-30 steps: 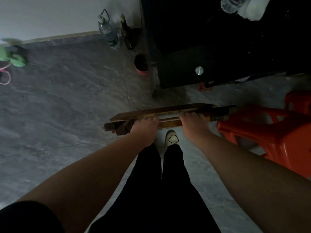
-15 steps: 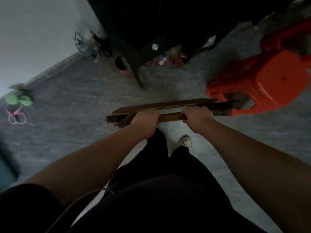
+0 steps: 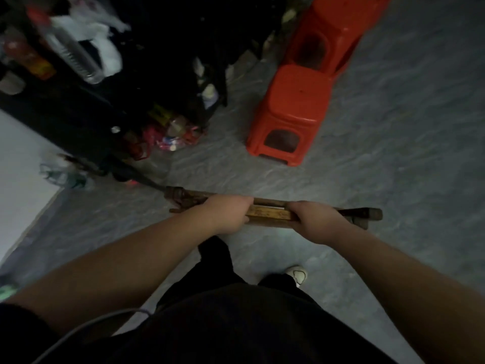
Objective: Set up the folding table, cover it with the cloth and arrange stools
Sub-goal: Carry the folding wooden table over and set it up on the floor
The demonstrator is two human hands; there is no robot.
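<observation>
A white wall (image 3: 18,164) fills the far left, meeting the grey floor (image 3: 393,153). Next to it stands a dark shelf unit (image 3: 78,106) carrying a clear bottle (image 3: 76,59) and white cloth or paper (image 3: 102,40); colourful packets (image 3: 168,132) lie blurred at its foot, with no writing legible. Right of that, two red stools (image 3: 291,111) stand on the floor, one just behind the other, well apart from the hands.

In the middle, the folded table (image 3: 270,212) is held edge-on and off the floor in front of the person's dark trousers. The left hand (image 3: 228,214) grips its top edge, fingers curled over the far side. The right hand (image 3: 312,220) grips the same edge just beside it, fingers also wrapped round the wood, a short stretch of frame showing between them. The table's dark ends stick out past each hand. Below, a white shoe (image 3: 298,274) rests on the floor
</observation>
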